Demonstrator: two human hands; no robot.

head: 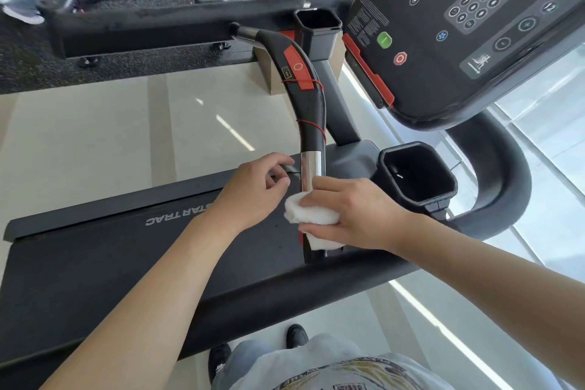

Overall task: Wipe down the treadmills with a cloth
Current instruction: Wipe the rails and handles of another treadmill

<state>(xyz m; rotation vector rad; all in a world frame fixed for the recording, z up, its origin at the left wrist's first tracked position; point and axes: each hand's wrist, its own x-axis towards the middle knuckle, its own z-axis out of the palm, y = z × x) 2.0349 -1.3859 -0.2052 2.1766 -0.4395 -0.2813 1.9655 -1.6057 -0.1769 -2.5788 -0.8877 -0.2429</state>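
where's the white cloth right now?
Head view, lower centre: the folded white cloth is gripped in the right hand, wrapped on the treadmill's curved black handlebar just below its chrome section; left hand alongside.

The cloth (311,222) under my right hand (354,215) is plain white against the black treadmill deck (95,269), which carries grey lettering. The handlebar (304,85) is black with a red panel, thin red cord wound round it and a shiny silver band (311,168). The dark grey console (459,35) shows one green button (384,40), one red button (400,58) and a red edge strip.
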